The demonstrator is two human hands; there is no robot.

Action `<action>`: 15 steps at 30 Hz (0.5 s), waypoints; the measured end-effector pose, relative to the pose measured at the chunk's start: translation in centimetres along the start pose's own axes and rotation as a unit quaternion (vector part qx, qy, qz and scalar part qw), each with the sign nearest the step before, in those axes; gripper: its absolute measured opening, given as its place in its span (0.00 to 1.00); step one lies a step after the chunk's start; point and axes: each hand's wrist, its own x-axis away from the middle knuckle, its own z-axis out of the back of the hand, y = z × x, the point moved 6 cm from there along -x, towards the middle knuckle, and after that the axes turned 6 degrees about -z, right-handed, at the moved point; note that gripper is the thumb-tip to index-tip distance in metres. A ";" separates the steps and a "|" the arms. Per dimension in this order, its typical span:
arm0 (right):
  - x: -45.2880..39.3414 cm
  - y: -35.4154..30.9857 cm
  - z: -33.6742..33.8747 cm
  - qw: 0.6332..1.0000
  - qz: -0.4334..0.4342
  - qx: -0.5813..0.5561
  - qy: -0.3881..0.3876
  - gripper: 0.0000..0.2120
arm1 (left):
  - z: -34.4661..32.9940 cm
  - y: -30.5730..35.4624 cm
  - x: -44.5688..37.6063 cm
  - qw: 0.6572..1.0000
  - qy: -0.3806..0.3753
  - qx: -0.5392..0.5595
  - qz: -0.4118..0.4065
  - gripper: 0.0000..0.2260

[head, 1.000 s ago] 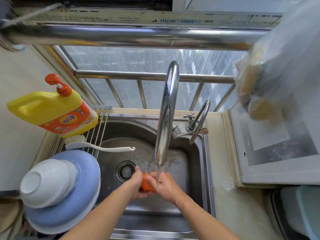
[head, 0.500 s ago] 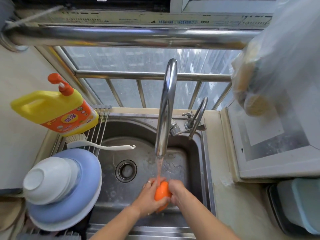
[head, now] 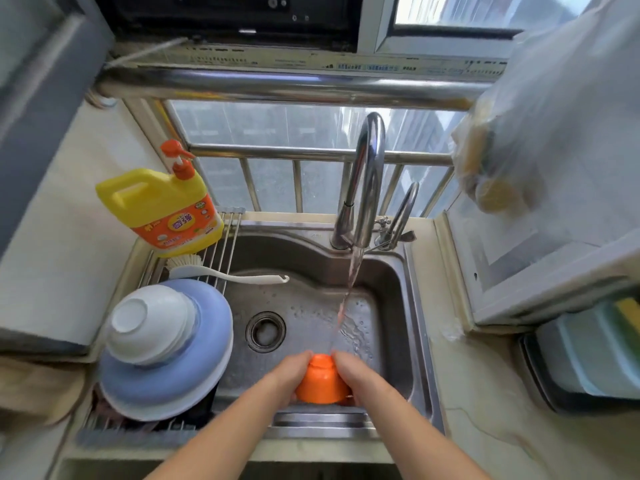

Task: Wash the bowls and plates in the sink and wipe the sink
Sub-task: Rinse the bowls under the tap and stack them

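Both the left hand (head: 289,370) and right hand (head: 360,374) curl their fingers (head: 341,358) round one small orange plastic bowl (head: 322,381), upturned over the steel sink (head: 391,271). Beyond the fingers, one chrome tap (head: 369,181) runs; leftward, one white bowl (head: 149,323) tops two stacked blue plates (head: 207,341).

Your sink (head: 398,289) is brushed steel, wet and dull; the faucet (head: 370,181) above shines like polished chrome. The orange bowl (head: 322,381) you hold looks smooth matt plastic, and the counter (head: 485,393) pale veined stone.
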 end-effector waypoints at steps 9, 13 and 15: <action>9.7 -1.7 -2.8 0.988 0.096 0.081 0.088 0.25 | 4.5 2.3 7.2 0.970 0.102 -0.212 -0.054 0.35; 15.0 -5.5 -5.6 0.965 0.220 0.038 0.137 0.21 | 8.7 6.7 12.5 0.922 0.244 -0.248 -0.168 0.25; 18.4 -8.1 -7.4 0.945 0.286 0.033 0.156 0.17 | 11.1 9.0 15.9 0.894 0.309 -0.222 -0.236 0.21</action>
